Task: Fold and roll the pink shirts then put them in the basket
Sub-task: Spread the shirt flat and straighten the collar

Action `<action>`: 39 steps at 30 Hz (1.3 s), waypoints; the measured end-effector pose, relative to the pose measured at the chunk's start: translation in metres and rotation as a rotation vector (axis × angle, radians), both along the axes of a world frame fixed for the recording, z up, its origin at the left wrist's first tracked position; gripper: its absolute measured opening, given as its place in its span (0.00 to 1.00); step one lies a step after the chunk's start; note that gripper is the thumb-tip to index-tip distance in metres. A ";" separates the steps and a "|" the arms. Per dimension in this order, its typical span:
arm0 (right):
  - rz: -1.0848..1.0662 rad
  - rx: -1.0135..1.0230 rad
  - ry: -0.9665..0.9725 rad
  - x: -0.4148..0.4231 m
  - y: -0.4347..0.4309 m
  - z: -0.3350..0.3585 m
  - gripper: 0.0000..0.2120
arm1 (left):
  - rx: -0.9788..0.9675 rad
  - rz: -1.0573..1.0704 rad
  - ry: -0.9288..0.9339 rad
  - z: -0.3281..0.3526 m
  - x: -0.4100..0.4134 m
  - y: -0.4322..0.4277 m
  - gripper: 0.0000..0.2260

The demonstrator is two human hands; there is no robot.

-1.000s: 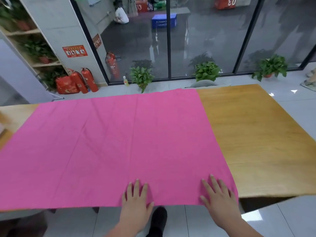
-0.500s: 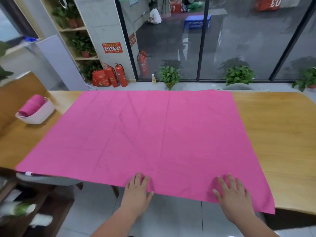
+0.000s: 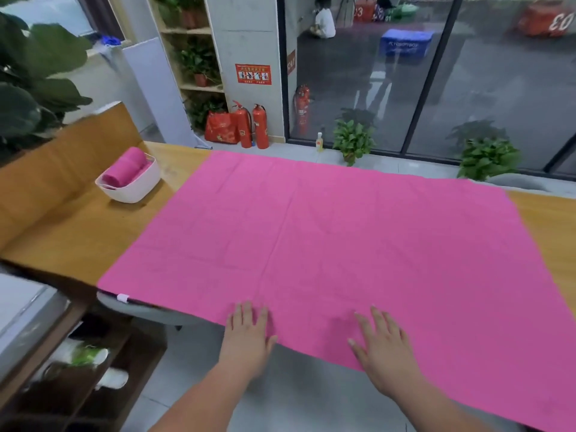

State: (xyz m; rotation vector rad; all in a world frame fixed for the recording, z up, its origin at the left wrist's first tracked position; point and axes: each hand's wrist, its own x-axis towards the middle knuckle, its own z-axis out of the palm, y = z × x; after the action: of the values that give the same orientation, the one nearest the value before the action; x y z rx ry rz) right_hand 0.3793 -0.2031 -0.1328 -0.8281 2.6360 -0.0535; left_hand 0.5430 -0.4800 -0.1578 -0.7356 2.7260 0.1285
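pink shirt (image 3: 343, 244), right hand (image 3: 385, 353) further left

Wooden table (image 3: 78, 241); flat pink cloth (image 3: 343, 244); white basket (image 3: 137, 188) at left

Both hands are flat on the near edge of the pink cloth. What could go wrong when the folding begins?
1. The left hand and right hand press close together, far from the corners of the pink cloth, so a fold may go crooked.
2. Its near edge lies at the edge of the table; it could slide off.
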 end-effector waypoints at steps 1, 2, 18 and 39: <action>0.014 0.002 0.005 0.005 -0.018 0.001 0.36 | 0.004 0.043 -0.001 -0.001 0.007 -0.017 0.33; 0.027 0.004 0.012 0.011 -0.035 0.001 0.38 | -0.014 0.047 0.008 -0.002 0.014 -0.033 0.33; 0.173 0.079 -0.014 0.063 -0.200 0.011 0.55 | 0.013 0.154 0.082 -0.001 0.075 -0.198 0.35; 0.245 -0.015 -0.051 0.001 -0.449 -0.030 0.41 | -0.102 0.279 -0.116 0.001 0.088 -0.370 0.35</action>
State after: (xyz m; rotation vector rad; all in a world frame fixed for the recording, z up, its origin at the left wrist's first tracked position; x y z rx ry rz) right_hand 0.3806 -0.6518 -0.1633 -1.1322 2.4709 -0.0295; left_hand 0.6306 -0.8496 -0.1563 -1.1143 2.5230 0.0089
